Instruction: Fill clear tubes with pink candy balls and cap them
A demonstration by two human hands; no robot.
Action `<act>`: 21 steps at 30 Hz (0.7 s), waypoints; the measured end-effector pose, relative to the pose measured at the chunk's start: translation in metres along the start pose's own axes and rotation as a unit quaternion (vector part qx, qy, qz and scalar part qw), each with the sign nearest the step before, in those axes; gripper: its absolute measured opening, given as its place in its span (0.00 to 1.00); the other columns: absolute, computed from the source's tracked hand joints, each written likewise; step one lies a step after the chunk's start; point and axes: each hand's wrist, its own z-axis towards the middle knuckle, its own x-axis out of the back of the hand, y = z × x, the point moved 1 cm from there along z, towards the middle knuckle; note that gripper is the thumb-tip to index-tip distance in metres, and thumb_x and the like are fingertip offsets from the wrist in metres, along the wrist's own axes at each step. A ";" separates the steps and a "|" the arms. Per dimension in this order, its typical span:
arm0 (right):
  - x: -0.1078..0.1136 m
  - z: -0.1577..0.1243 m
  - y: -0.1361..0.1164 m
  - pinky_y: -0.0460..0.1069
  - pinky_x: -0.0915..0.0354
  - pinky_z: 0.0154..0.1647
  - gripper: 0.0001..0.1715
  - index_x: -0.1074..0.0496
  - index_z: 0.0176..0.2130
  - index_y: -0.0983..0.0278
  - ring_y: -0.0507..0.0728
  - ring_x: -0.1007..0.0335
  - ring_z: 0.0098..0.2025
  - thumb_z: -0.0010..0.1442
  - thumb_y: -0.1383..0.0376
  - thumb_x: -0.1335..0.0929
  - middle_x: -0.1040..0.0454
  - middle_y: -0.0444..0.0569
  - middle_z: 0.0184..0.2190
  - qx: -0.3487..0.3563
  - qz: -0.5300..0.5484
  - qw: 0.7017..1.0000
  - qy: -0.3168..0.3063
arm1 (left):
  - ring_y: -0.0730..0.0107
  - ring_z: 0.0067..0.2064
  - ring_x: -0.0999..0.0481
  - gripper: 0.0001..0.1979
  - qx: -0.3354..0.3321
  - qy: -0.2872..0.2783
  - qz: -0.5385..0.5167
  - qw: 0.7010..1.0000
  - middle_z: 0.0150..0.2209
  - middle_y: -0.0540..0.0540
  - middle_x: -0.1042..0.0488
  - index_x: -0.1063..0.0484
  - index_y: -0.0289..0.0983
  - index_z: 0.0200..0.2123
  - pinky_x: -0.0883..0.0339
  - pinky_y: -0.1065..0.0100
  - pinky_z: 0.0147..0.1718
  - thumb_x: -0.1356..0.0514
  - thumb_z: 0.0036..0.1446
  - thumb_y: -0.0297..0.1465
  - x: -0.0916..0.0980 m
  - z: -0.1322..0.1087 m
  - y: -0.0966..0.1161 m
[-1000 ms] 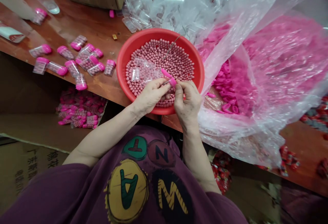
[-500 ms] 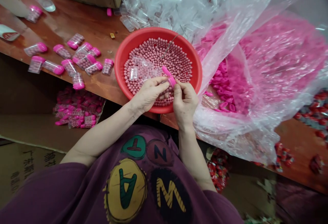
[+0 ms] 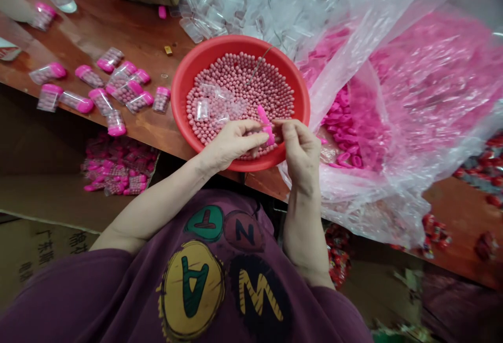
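Observation:
A red bowl (image 3: 184,84) full of small pink balls (image 3: 251,78) stands at the table's front edge. Over its near rim my left hand (image 3: 231,143) is closed on a small clear container topped by a pink cap (image 3: 268,132). My right hand (image 3: 301,152) sits just to the right, its fingers pinched together beside that cap; what they hold, if anything, is hidden. Several empty clear containers (image 3: 204,108) lie on the balls in the bowl.
Filled pink-capped containers (image 3: 118,89) are scattered on the wooden table (image 3: 137,34) left of the bowl. A large clear bag of pink caps (image 3: 412,86) lies right, a heap of clear containers (image 3: 251,2) behind. More filled containers (image 3: 118,167) sit in a box below.
My right hand has shifted a little to the right of the cap. The pink cap has tipped more upright. The camera has moved slightly.

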 end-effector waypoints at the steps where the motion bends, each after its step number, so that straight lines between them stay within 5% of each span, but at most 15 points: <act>1: -0.002 0.005 0.001 0.55 0.19 0.46 0.26 0.16 0.47 0.56 0.57 0.19 0.41 0.76 0.40 0.31 0.16 0.47 0.40 -0.037 0.035 0.999 -0.006 | 0.78 0.24 0.30 0.07 0.009 -0.028 0.005 1.000 0.26 0.49 0.24 0.17 0.32 0.36 0.37 0.74 0.27 0.28 0.60 0.31 0.001 0.000 0.000; 4: -0.013 0.020 0.003 0.56 0.17 0.48 0.34 0.16 0.50 0.56 0.60 0.17 0.44 0.75 0.33 0.34 0.16 0.48 0.41 -0.081 0.117 0.988 -0.052 | 0.79 0.24 0.30 0.09 0.038 -0.050 -0.008 0.998 0.27 0.47 0.22 0.18 0.31 0.32 0.38 0.73 0.25 0.25 0.55 0.31 0.003 -0.001 0.002; 7: -0.016 0.023 0.000 0.59 0.17 0.54 0.29 0.18 0.54 0.53 0.60 0.16 0.47 0.76 0.36 0.32 0.16 0.47 0.44 -0.027 0.145 0.989 -0.031 | 0.77 0.24 0.29 0.08 0.070 -0.012 -0.075 0.995 0.29 0.47 0.21 0.17 0.32 0.34 0.37 0.73 0.24 0.26 0.55 0.31 0.005 -0.001 0.005; 10: -0.008 0.012 0.000 0.63 0.22 0.68 0.23 0.20 0.59 0.51 0.63 0.18 0.60 0.76 0.42 0.29 0.16 0.48 0.55 0.066 0.053 0.996 -0.018 | 0.75 0.29 0.26 0.06 0.061 0.029 -0.142 0.988 0.30 0.47 0.21 0.18 0.32 0.33 0.34 0.73 0.26 0.28 0.58 0.30 0.005 0.002 0.009; 13: -0.007 -0.003 0.005 0.69 0.29 0.75 0.40 0.28 0.71 0.54 0.70 0.27 0.71 0.70 0.41 0.24 0.24 0.55 0.67 0.168 -0.107 0.979 -0.054 | 0.73 0.31 0.23 0.05 0.073 0.054 -0.171 0.981 0.30 0.47 0.21 0.19 0.33 0.35 0.32 0.73 0.28 0.31 0.62 0.29 0.007 0.005 0.007; 16: -0.017 -0.010 0.011 0.72 0.29 0.75 0.56 0.42 0.79 0.57 0.75 0.29 0.71 0.67 0.39 0.23 0.29 0.61 0.70 0.241 -0.185 0.952 -0.038 | 0.71 0.31 0.23 0.06 0.105 0.051 -0.173 0.978 0.30 0.45 0.20 0.18 0.33 0.36 0.29 0.72 0.30 0.30 0.64 0.31 0.009 0.007 0.004; 21: -0.030 -0.008 0.011 0.72 0.26 0.70 0.49 0.44 0.77 0.60 0.74 0.24 0.65 0.69 0.53 0.23 0.25 0.64 0.65 0.285 -0.239 0.928 0.023 | 0.73 0.31 0.25 0.08 0.076 0.050 -0.155 0.984 0.28 0.47 0.24 0.19 0.34 0.32 0.28 0.72 0.34 0.28 0.64 0.31 0.010 0.007 0.003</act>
